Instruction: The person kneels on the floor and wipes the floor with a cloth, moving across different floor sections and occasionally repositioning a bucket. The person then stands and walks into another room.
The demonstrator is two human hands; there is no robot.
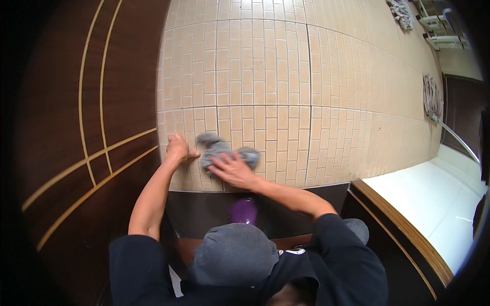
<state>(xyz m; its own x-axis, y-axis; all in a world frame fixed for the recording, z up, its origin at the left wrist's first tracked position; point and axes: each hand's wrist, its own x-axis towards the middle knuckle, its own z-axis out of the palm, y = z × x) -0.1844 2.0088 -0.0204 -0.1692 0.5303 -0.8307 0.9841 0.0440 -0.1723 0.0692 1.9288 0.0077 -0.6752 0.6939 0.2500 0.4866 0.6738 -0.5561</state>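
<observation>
My right hand (234, 171) lies spread over a crumpled grey cloth (215, 151), pressing it against the beige brick-patterned tiles (264, 88). Part of the cloth bunches out beyond the fingers, and its edges are blurred. To the left, my left hand (178, 149) rests on the same tiles near the dark panel, thumb pointing toward the cloth. It holds nothing; its other fingers are partly hidden from this angle. A purple shoe (244, 211) shows on the dark strip (199, 212) below the tiles, between my arms.
A dark panel with gold lines (92, 114) rises along the left. At the right stand a wood-edged dark ledge (398, 229) and white tiles (425, 191). A string mop (432, 97) lies farther right, with another mop head (400, 15) and white-framed equipment (444, 30) beyond.
</observation>
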